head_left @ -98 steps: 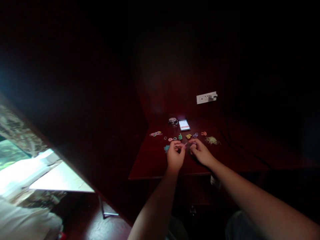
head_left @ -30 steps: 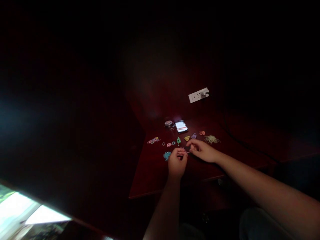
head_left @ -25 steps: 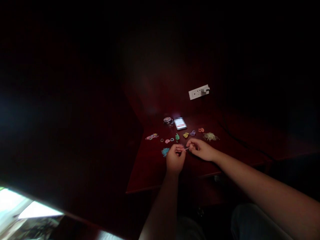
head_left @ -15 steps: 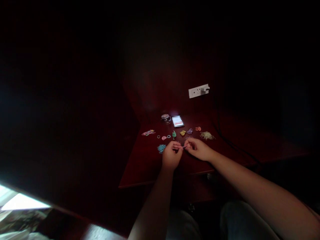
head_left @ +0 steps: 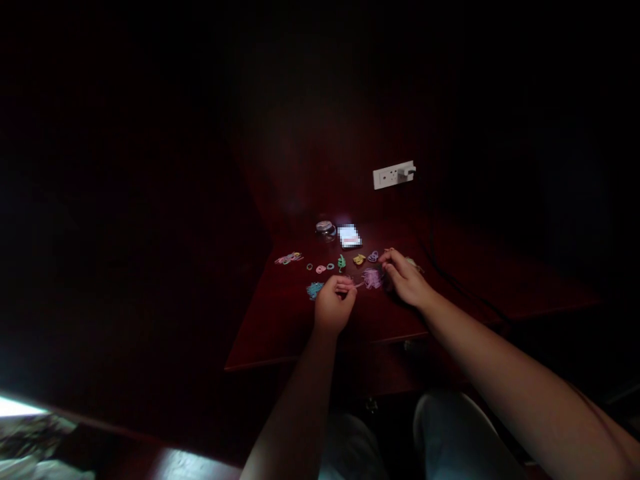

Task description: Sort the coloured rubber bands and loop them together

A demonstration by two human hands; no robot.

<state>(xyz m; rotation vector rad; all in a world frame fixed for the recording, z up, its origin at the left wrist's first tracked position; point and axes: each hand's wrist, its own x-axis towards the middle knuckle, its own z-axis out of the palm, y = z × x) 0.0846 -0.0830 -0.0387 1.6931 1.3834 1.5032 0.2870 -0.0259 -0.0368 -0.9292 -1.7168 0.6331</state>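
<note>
My left hand (head_left: pixel 336 303) pinches a thin pink band (head_left: pixel 358 285) whose end sticks out to the right of the fingertips. Right of it is a purple pile of bands (head_left: pixel 371 278). My right hand (head_left: pixel 404 277) hovers over the table's right part with its fingers apart, partly hiding a pale yellow pile (head_left: pixel 414 264). A blue pile (head_left: pixel 315 290) lies just left of my left hand. Beyond the hands are green pieces (head_left: pixel 341 263), yellow pieces (head_left: pixel 359 259), purple rings (head_left: pixel 373 256) and pink rings (head_left: pixel 321 269).
A lidded glass jar (head_left: pixel 325 231) and a lit phone (head_left: pixel 349 236) stand at the back of the dark red table (head_left: pixel 270 333). Mixed-colour bands (head_left: pixel 289 258) lie at the left. A white socket (head_left: pixel 395 175) is on the wall; a dark cable runs along the right.
My right hand has let go of the pink band and moved right, away from my left hand, uncovering the purple pile. The view has shifted slightly.
</note>
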